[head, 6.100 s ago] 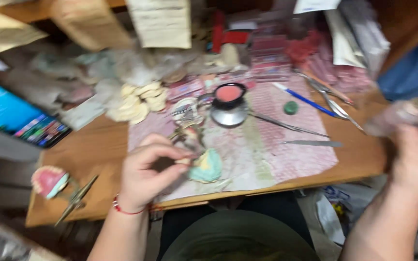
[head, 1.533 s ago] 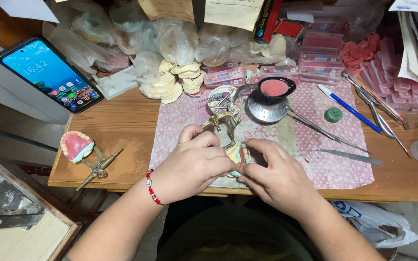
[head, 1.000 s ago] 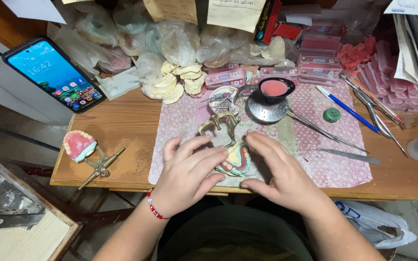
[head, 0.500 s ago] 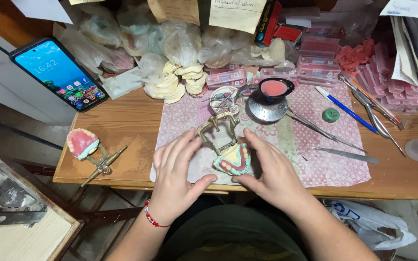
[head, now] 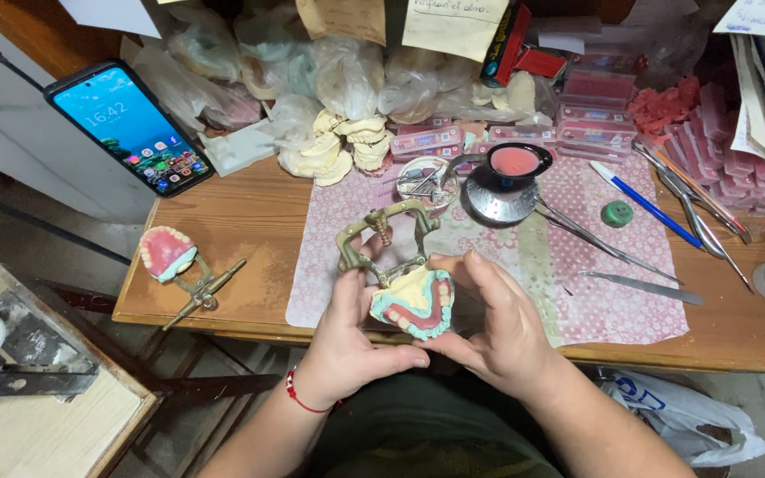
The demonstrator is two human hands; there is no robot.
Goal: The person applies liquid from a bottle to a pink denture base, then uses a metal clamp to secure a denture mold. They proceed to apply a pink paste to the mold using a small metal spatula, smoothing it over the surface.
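Both my hands hold a dental model (head: 413, 304) with pink wax gums and teeth on a teal-edged cream base, mounted on a brass articulator frame (head: 384, 235). My left hand (head: 351, 341) cups it from the left and below, thumb under the model. My right hand (head: 499, 326) wraps it from the right, fingers curled over its edge. The model sits over the front edge of the pink patterned mat (head: 568, 265).
A second denture on an articulator (head: 174, 263) lies on the wooden desk (head: 241, 221) at left. A phone (head: 130, 127) leans at the back left. A metal burner with a pink wax dish (head: 506, 177), steel tools (head: 641, 285), a blue pen (head: 646, 205), plaster casts (head: 338, 146), pink wax boxes (head: 597, 113).
My right hand came back from the far right to join the left on the model. Both hands then opened slightly and turned the model so its teeth face up.
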